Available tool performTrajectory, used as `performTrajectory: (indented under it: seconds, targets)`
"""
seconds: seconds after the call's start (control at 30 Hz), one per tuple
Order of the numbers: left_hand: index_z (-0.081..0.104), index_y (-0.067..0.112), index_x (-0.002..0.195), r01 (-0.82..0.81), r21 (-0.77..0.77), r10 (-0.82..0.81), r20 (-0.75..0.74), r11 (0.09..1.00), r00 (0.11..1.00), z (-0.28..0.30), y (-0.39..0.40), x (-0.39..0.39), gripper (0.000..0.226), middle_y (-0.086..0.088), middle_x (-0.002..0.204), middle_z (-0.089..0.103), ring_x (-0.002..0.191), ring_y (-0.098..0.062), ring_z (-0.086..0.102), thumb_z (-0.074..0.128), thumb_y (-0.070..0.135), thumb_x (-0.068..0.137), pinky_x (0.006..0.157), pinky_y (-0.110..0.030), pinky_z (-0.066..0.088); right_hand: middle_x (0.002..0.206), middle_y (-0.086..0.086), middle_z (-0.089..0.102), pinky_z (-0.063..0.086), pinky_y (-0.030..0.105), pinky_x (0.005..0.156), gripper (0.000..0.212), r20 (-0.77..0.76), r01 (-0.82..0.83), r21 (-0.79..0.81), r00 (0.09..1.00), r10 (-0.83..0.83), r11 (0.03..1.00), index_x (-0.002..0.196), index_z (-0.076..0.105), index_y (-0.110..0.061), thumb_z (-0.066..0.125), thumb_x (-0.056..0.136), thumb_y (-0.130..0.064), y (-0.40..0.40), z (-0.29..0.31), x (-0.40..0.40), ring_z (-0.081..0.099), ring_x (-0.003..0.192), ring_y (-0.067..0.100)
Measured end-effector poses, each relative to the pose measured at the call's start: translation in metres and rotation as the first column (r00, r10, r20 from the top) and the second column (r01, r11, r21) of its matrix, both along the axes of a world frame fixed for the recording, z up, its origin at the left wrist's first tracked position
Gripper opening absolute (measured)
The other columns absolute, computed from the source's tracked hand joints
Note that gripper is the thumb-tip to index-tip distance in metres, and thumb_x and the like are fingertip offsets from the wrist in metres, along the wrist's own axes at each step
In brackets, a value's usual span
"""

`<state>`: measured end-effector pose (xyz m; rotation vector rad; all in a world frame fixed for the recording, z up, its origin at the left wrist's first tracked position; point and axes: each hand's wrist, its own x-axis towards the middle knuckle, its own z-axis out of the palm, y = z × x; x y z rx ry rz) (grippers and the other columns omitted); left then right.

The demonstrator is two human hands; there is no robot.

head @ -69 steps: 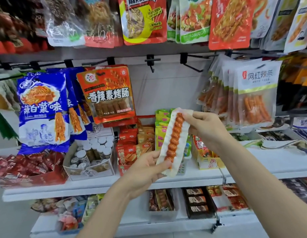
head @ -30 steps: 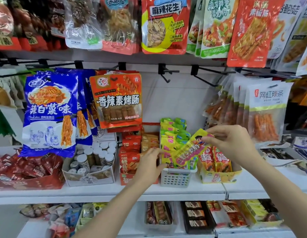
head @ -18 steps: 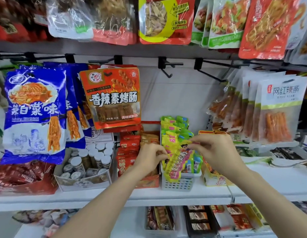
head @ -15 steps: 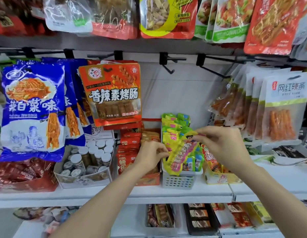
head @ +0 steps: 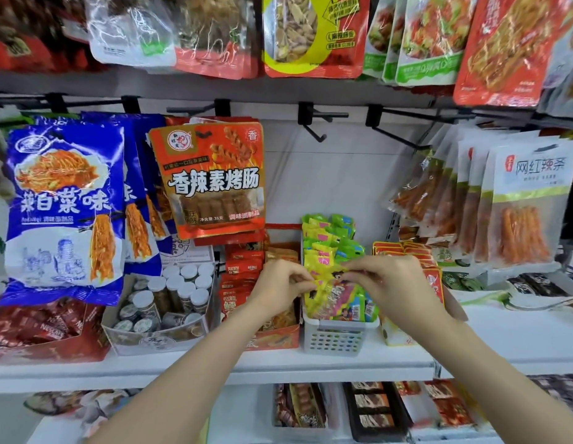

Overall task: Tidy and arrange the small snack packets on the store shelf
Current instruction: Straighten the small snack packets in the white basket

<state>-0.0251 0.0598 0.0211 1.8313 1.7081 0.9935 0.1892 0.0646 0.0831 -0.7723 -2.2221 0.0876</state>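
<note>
A white plastic basket (head: 335, 339) on the shelf holds several yellow, green and pink snack packets (head: 327, 241) standing in rows. A yellow and pink snack packet (head: 338, 298) stands at the front of the basket. My left hand (head: 278, 290) pinches its upper left edge. My right hand (head: 394, 283) pinches its upper right corner. Both hands are over the front of the basket, fingers curled on the packet's top.
Left of the basket stand a red carton of packets (head: 246, 277) and a box of small capped jars (head: 170, 299). A yellow carton of red packets (head: 407, 254) is on the right. Large snack bags (head: 211, 177) hang from hooks above. The white shelf edge (head: 278, 371) runs below.
Earlier my hands held a long white sausage packet; then a yellow packet came up. In the last half second both hands lowered the yellow packet into the front of the basket.
</note>
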Motion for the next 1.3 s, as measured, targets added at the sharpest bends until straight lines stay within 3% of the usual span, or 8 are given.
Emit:
performTrajectory:
  seconds: [0.17, 0.4, 0.73, 0.83, 0.93, 1.03, 1.17, 1.3]
  targets:
    - [0.079, 0.017, 0.088, -0.027, -0.032, 0.027, 0.006, 0.999, 1.0, 0.002, -0.002, 0.003, 0.006, 0.001, 0.085, 0.075, 0.08, -0.012, 0.067, 0.077, 0.022, 0.085, 0.073, -0.025, 0.053, 0.087, 0.0, 0.072, 0.053, 0.035, 0.08, 0.011, 0.202, 0.125, -0.187, 0.976, -0.086, 0.974, 0.088, 0.079, -0.017, 0.076, 0.082, -0.026, 0.0, -0.037, -0.021, 0.065, 0.085, 0.019]
    - [0.078, 0.017, 0.09, -0.041, -0.04, 0.042, 0.022, 0.998, 0.999, -0.001, -0.008, 0.003, 0.006, 0.005, 0.081, 0.071, 0.069, -0.001, 0.058, 0.074, 0.02, 0.087, 0.061, -0.006, 0.04, 0.101, -0.001, 0.07, 0.051, 0.031, 0.082, 0.021, 0.22, 0.236, -0.331, 0.961, -0.169, 0.914, 0.101, 0.077, -0.018, 0.075, 0.084, -0.03, -0.002, -0.053, -0.027, 0.064, 0.092, 0.016]
    - [0.075, 0.014, 0.082, -0.149, 0.109, 0.138, 0.108, 0.983, 0.985, 0.018, -0.011, 0.004, 0.005, 0.003, 0.08, 0.071, 0.069, -0.002, 0.057, 0.074, 0.015, 0.087, 0.063, -0.009, 0.042, 0.103, -0.004, 0.07, 0.05, 0.031, 0.073, 0.018, 0.365, 0.341, -0.245, 0.9, -0.239, 0.908, 0.102, 0.074, -0.028, 0.06, 0.092, -0.027, -0.01, -0.055, -0.056, 0.064, 0.097, 0.019]
    - [0.072, 0.01, 0.086, -0.147, 0.09, 0.127, 0.193, 0.985, 0.973, 0.035, -0.015, 0.003, 0.004, -0.002, 0.084, 0.072, 0.079, -0.016, 0.068, 0.071, 0.012, 0.09, 0.073, -0.02, 0.056, 0.092, -0.004, 0.075, 0.055, 0.027, 0.078, 0.025, 0.141, 0.278, -0.471, 0.961, -0.239, 0.837, 0.099, 0.078, -0.022, 0.079, 0.079, -0.037, -0.009, -0.047, -0.036, 0.068, 0.083, 0.009]
    - [0.072, 0.009, 0.089, -0.167, 0.163, 0.128, 0.226, 0.972, 0.966, 0.063, -0.02, 0.004, 0.005, -0.006, 0.085, 0.07, 0.081, -0.028, 0.069, 0.069, 0.012, 0.091, 0.072, -0.034, 0.06, 0.091, -0.01, 0.075, 0.048, 0.004, 0.066, 0.034, -0.088, 0.263, -0.44, 0.939, -0.333, 0.858, 0.101, 0.077, -0.021, 0.079, 0.076, -0.043, -0.008, -0.031, -0.012, 0.062, 0.074, -0.01]
    - [0.074, 0.009, 0.089, -0.109, 0.225, 0.075, 0.155, 0.968, 0.985, 0.095, -0.027, 0.013, 0.006, -0.007, 0.083, 0.071, 0.08, -0.026, 0.068, 0.07, 0.014, 0.09, 0.077, -0.041, 0.057, 0.101, -0.014, 0.071, 0.047, 0.002, 0.069, 0.04, -0.249, 0.125, -0.488, 0.929, -0.275, 0.864, 0.116, 0.07, -0.024, 0.077, 0.079, -0.038, -0.007, -0.003, -0.01, 0.063, 0.084, -0.011]
    - [0.072, 0.016, 0.088, -0.063, 0.322, 0.025, 0.123, 0.945, 0.992, 0.127, -0.039, 0.025, 0.001, 0.007, 0.077, 0.069, 0.07, -0.002, 0.063, 0.072, 0.016, 0.089, 0.07, -0.023, 0.054, 0.085, -0.012, 0.076, 0.049, 0.009, 0.064, 0.016, -0.515, -0.102, -0.492, 0.835, -0.195, 0.865, 0.1, 0.077, -0.02, 0.075, 0.084, -0.023, -0.007, 0.036, -0.02, 0.066, 0.072, -0.007]
    - [0.063, 0.016, 0.114, -0.063, 0.171, -0.029, 0.49, 0.983, 0.871, 0.131, -0.055, 0.028, 0.026, 0.001, 0.103, 0.07, 0.083, 0.001, 0.067, 0.071, 0.018, 0.089, 0.069, -0.01, 0.05, 0.08, -0.005, 0.077, 0.055, 0.018, 0.064, 0.007, -0.696, -0.243, -0.54, 0.668, -0.265, 0.806, 0.082, 0.08, -0.026, 0.076, 0.084, -0.021, -0.011, 0.063, -0.02, 0.068, 0.071, 0.002]
